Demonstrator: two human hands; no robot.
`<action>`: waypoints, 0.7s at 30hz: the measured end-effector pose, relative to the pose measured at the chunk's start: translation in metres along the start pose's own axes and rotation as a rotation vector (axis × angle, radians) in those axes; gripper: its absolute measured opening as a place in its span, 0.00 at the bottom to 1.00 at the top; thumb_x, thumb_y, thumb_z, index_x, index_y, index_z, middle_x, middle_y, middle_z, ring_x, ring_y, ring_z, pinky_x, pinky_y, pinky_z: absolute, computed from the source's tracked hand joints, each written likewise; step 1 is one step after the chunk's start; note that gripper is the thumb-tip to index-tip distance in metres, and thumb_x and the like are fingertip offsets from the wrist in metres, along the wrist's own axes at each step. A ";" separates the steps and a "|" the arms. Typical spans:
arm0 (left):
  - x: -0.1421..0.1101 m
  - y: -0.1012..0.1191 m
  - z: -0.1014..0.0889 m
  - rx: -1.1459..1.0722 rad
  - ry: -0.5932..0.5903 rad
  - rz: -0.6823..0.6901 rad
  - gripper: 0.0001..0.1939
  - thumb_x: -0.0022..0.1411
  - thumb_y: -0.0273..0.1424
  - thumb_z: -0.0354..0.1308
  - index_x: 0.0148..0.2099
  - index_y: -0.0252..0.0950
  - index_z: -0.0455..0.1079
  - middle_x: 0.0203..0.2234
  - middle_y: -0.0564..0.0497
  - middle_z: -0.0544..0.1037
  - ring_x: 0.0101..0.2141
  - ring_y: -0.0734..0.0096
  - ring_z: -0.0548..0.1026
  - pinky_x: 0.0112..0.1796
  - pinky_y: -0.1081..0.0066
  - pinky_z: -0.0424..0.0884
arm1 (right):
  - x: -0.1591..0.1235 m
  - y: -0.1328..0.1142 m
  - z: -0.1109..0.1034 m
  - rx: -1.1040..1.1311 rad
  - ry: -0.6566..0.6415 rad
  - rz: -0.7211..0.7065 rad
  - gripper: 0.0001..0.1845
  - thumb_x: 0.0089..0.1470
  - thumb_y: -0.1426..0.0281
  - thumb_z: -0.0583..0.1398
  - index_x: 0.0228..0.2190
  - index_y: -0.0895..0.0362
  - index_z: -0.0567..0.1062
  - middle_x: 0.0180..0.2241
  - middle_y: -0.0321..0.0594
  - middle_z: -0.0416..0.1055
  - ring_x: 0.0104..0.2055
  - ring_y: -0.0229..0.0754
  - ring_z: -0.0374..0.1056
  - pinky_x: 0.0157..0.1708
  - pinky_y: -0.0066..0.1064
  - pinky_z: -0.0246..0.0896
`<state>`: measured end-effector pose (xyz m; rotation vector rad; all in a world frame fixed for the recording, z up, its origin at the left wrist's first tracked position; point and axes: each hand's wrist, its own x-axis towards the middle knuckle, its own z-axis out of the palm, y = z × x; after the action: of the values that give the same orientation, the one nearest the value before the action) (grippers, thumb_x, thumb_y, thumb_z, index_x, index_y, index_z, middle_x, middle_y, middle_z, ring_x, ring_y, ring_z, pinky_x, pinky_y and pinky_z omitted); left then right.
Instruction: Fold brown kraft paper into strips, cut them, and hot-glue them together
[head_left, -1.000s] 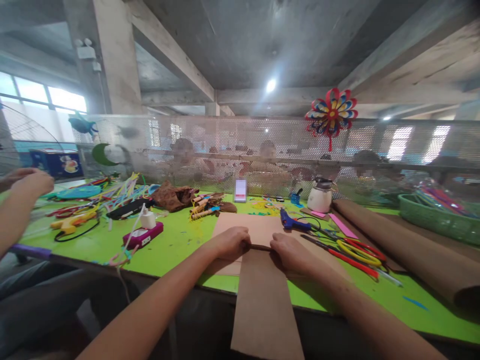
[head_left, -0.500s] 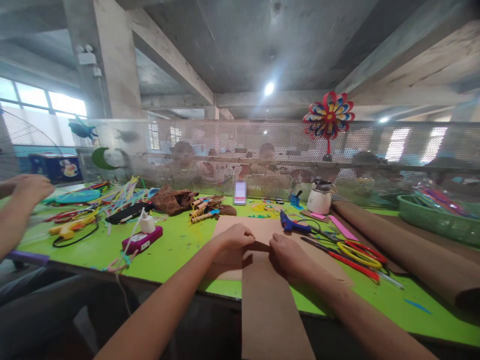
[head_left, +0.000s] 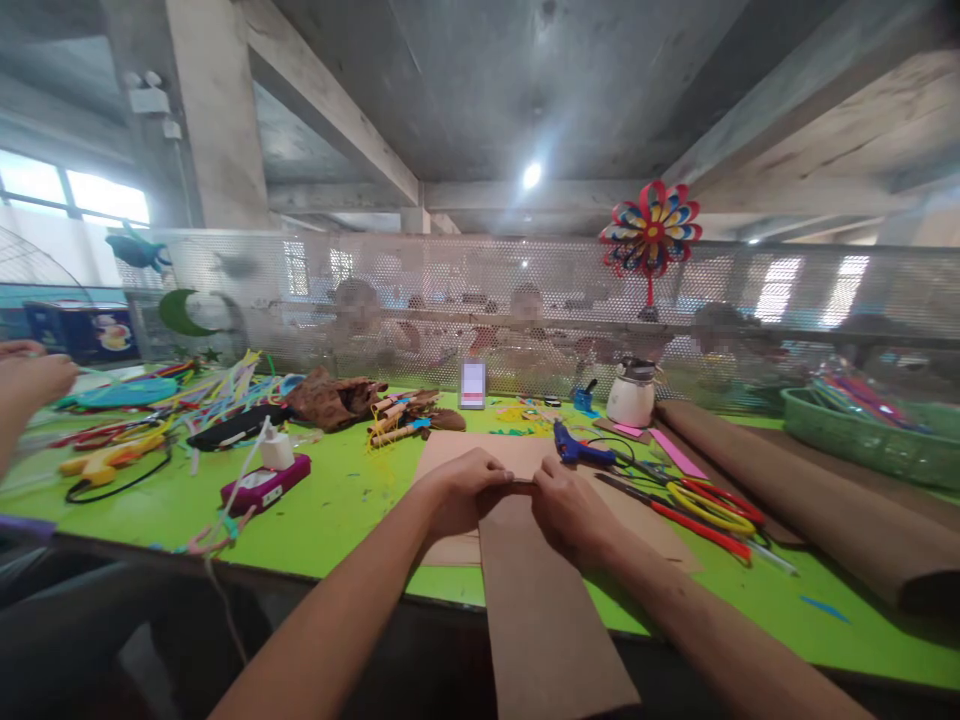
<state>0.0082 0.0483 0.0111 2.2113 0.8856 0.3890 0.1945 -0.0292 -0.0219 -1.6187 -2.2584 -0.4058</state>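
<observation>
A long strip of brown kraft paper (head_left: 551,620) hangs from the table's edge toward me, its far end between my hands. My left hand (head_left: 469,487) pinches the left corner of that end, and my right hand (head_left: 571,508) pinches the right corner. The held edge looks folded over into a narrow band. Beneath my hands lie flat light-brown sheets (head_left: 451,450) on the green table. Just beyond my right hand rests a blue glue gun (head_left: 585,448), with yellow-handled scissors (head_left: 709,503) and a red-and-black tool (head_left: 697,528) to its right.
A purple power strip (head_left: 266,485) with a white plug stands at left, near a yellow glue gun (head_left: 112,455). Another person's hand (head_left: 34,380) is at far left. A brown paper roll (head_left: 802,500), a green basket (head_left: 862,440) and a white jug (head_left: 632,397) occupy the right.
The far end of the paper strip, raised with a gap beneath it before, is now pressed down into a narrow fold between my fingers. The view has shifted slightly right.
</observation>
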 end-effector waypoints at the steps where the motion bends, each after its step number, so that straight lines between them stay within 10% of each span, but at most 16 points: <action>1: 0.000 0.000 0.000 -0.041 -0.006 0.005 0.20 0.54 0.45 0.55 0.25 0.31 0.68 0.18 0.54 0.65 0.23 0.75 0.60 0.27 0.72 0.57 | -0.001 0.000 -0.001 0.018 0.002 -0.003 0.07 0.53 0.79 0.53 0.32 0.60 0.70 0.36 0.45 0.65 0.32 0.39 0.62 0.32 0.30 0.51; 10: -0.005 0.003 0.004 -0.127 -0.007 0.043 0.16 0.52 0.40 0.59 0.30 0.29 0.73 0.21 0.53 0.69 0.25 0.75 0.63 0.29 0.73 0.59 | 0.002 0.008 -0.006 0.676 0.061 0.066 0.13 0.54 0.65 0.57 0.40 0.58 0.73 0.39 0.44 0.68 0.38 0.42 0.64 0.37 0.30 0.59; 21: -0.002 0.006 0.008 -0.152 -0.044 0.223 0.18 0.55 0.42 0.58 0.34 0.30 0.73 0.23 0.53 0.71 0.26 0.76 0.63 0.29 0.76 0.60 | 0.006 0.014 -0.017 1.040 -0.201 0.126 0.27 0.49 0.47 0.56 0.18 0.59 0.65 0.18 0.31 0.52 0.22 0.31 0.45 0.19 0.25 0.41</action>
<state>0.0139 0.0399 0.0102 2.1736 0.5671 0.4940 0.2077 -0.0265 -0.0037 -1.2092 -1.8984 0.8638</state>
